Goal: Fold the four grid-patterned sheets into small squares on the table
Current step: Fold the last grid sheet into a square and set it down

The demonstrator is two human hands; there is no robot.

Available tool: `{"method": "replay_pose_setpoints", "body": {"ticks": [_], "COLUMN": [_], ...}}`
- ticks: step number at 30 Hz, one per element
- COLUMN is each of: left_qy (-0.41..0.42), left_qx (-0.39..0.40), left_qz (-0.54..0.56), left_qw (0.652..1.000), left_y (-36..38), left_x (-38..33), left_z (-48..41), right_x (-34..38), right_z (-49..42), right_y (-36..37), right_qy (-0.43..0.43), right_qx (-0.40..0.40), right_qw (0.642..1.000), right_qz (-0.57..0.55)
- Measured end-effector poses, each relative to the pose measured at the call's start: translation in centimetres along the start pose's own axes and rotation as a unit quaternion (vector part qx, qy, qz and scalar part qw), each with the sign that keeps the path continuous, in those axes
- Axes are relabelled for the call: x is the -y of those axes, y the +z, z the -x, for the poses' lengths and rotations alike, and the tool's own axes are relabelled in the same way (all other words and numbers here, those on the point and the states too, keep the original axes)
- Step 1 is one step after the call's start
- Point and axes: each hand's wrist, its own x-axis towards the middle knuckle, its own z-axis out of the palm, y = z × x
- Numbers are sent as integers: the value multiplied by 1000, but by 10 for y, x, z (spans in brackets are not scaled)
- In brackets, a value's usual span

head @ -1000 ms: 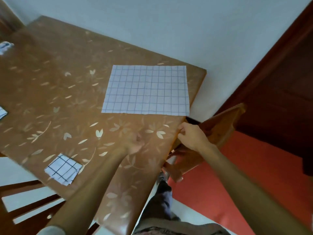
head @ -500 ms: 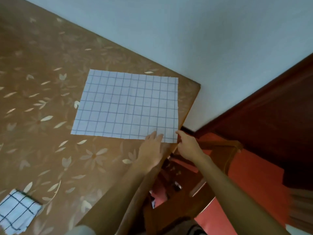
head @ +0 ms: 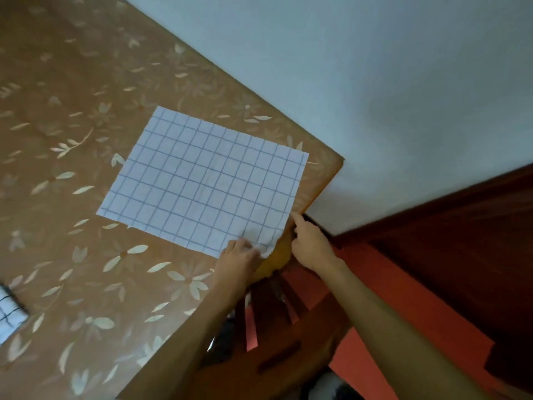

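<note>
**Sheet at the surface corner: first hold on the near-right corner**

Obs.: one flat, unfolded white sheet with a thin blue grid [head: 204, 180] lies on the brown, flower-patterned surface [head: 86, 255], close to its far-right corner. The sheet's near-right corner overhangs the surface edge slightly.

Left hand [head: 239, 255]: fingers pinched on that overhanging corner, which is puckered and just lifted; grip narrow, holding the sheet. Right hand [head: 310, 241]: fingertip touching the sheet's right edge at the surface rim; whether it grips anything I cannot tell.

Handling (judgement): the puckers suggest something thin, soft and very light, cloth or limp paper. It should crease easily but will slide on the smooth surface and skew if pulled from one corner only. Best taken at both near corners, then carried over to the far edge, with grid lines as the alignment guide.

Surroundings: a folded white square with dark grid lines [head: 10, 313] sits at the near-left, partly out of view, well apart. A pale wall [head: 375, 82] stands just past the surface. A brown wooden chair [head: 302, 350] stands below the near edge. Nothing lies on the sheet; the fold path looks unobstructed.
</note>
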Motion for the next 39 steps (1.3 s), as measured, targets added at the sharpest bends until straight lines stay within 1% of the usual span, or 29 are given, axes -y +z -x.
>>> {"method": "replay_pose_setpoints", "body": {"ticks": [2,4,7,10,14,16,17,19,20,24,27,29,31,33,34,35,36,37,38,39], "left_qy": [24,17,-31,-125,-245,-276,-280,-275,-267,-205,-131,-91,-69,-65,-77,-102,-136,-175,-217,-260], "left_qx": [-40,-35,-5,-22,-101,-108,-108,-100,-93,-44,-9,9,16,38,49,52,41,6,-41,-88], "left_qz": [55,85,106,131,222,256,264,267,266,209,154,113,82,81,107,152,218,303,394,474], "left_qw": [997,996,994,983,938,920,917,918,922,955,979,989,994,994,990,982,966,937,892,837], "left_y": [-1,-3,-7,-13,-20,-23,-24,-23,-23,-20,-21,-22,-21,-21,-21,-23,-25,-28,-33,-39], "left_x": [9,14,15,21,39,46,48,49,49,47,46,43,42,43,45,46,48,51,53,55], "left_z": [16,34,57,64,70,70,69,69,69,70,72,77,84,88,89,90,90,88,86,81], "right_x": [0,2,3,5,9,10,12,11,12,21,38,46,53,59,62,65,66,67,67,65], "right_z": [-12,-26,-52,-75,-86,-88,-88,-90,-89,-78,-62,-47,-30,-16,-10,-4,0,4,9,11], "right_y": [-3,-6,-12,-16,-14,-13,-14,-16,-17,-21,-20,-13,-3,9,15,21,26,31,34,39], "right_qy": [10,8,-17,-17,18,30,42,57,48,-51,-98,-170,-256,-332,-361,-386,-406,-422,-434,-443], "right_qx": [-53,-117,-157,-149,-126,-114,-104,-94,-93,-98,-92,-76,-48,-22,-10,-1,6,11,15,17], "right_qw": [998,993,987,986,984,989,991,994,994,990,985,978,963,943,932,922,911,901,893,884], "right_qz": [-17,-3,45,74,127,94,66,5,-19,-86,-110,-96,-74,-16,17,44,67,94,122,149]}}
